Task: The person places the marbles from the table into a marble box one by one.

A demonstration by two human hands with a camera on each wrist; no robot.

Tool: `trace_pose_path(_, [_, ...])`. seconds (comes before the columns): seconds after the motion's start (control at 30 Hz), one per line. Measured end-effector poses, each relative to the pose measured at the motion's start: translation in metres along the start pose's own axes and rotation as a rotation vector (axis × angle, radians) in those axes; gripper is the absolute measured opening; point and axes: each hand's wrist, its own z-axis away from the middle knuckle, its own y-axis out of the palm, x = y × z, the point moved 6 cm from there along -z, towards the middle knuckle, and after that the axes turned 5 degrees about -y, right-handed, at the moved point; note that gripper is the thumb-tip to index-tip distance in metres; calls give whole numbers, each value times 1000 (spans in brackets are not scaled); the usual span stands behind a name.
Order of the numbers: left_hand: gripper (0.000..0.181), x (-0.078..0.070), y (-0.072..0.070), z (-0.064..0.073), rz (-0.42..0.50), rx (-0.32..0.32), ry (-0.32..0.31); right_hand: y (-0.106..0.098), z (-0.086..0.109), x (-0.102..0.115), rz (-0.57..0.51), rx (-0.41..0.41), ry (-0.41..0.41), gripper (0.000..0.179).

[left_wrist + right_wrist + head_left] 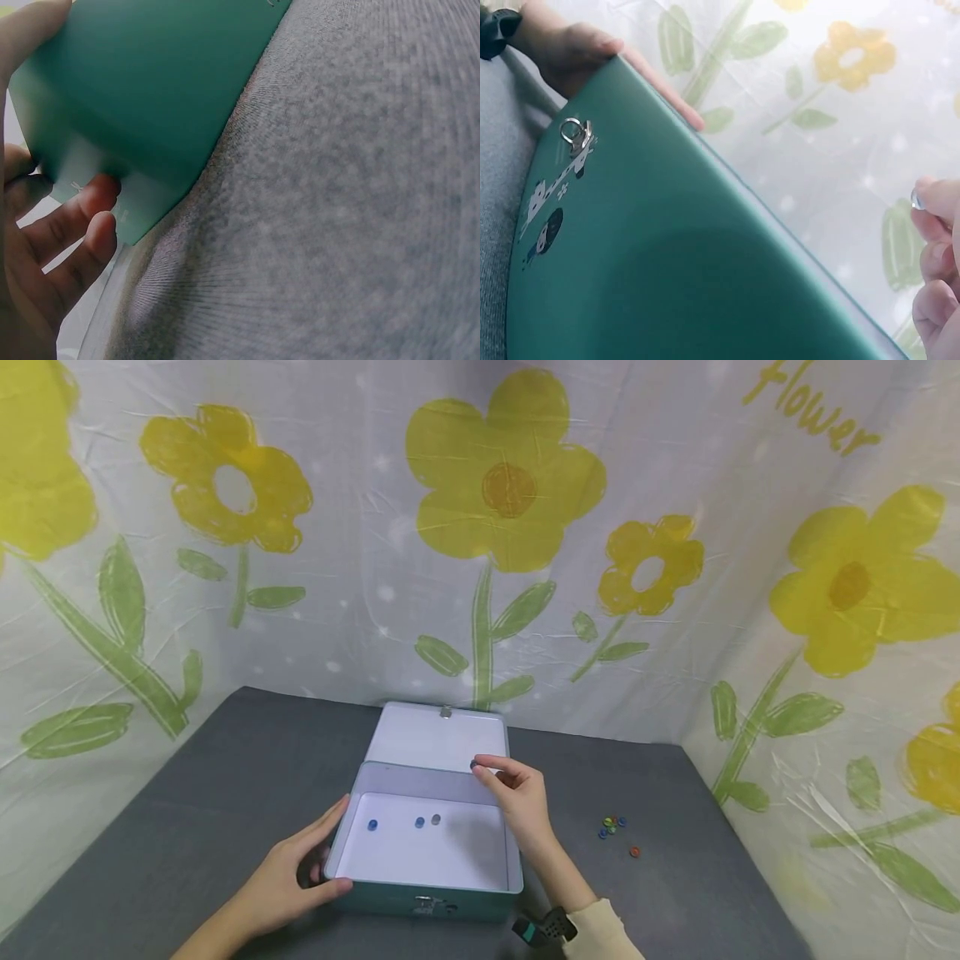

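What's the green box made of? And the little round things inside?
The box looks like painted metal, probably tin: smooth, softly shiny green, with a silvery clasp. The round things might be glass or plastic: they look slightly glossy, but they're too small to tell.

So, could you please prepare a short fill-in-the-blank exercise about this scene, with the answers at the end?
The outside colour of the box is ____.
The left hand holds the box, whose lid is ____, not closed.
While the right hand pinches one piece, ____ others are visible inside the box.
In the head view, the loose pieces on the table lie to the box's ____.
Missing words: green; open; three; right.
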Motion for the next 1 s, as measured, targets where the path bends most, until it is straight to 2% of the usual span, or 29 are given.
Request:
trace_pose_path(0.17, [98,0,-1,-1,-2,-1,-7,8,-4,5,-2,33,-7,18])
trace_pose_path(0.4, [99,0,2,0,0,-3,26,17,-7,8,1,51,-31,15])
trace_pose_path(0.67, [99,0,1,-1,10,-1,13,27,-9,10,2,78,-55,16])
trace_pose_path(1.0, [98,-2,0,1,9,-1,7,29,-7,-3,90,82,5,15])
